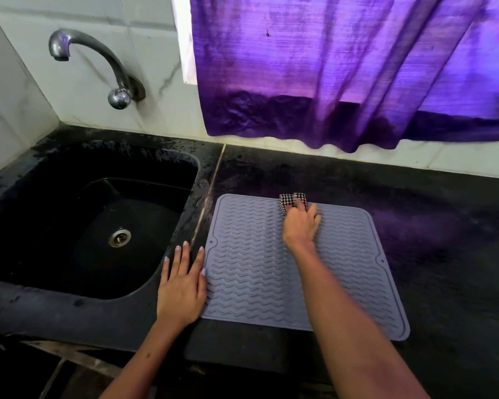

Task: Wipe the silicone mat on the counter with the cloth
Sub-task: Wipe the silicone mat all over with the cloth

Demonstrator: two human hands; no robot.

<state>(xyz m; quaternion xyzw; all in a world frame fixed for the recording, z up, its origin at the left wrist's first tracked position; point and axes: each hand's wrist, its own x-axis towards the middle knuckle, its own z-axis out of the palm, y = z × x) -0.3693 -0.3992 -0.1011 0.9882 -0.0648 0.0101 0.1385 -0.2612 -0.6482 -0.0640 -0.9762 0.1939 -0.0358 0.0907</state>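
A grey silicone mat (257, 272) with wavy ridges lies flat on the black counter (444, 254), just right of the sink. My right hand (300, 226) presses a small folded checkered cloth (290, 200) onto the mat's far edge, near its middle; the fingers cover most of the cloth. My left hand (183, 286) lies flat, fingers spread, on the counter at the mat's left edge, its thumb side touching the mat.
A black sink (41, 220) with a metal drain (119, 238) sits to the left. A chrome tap (98, 64) comes out of the tiled wall above it. A purple curtain (343, 67) hangs over the back of the counter.
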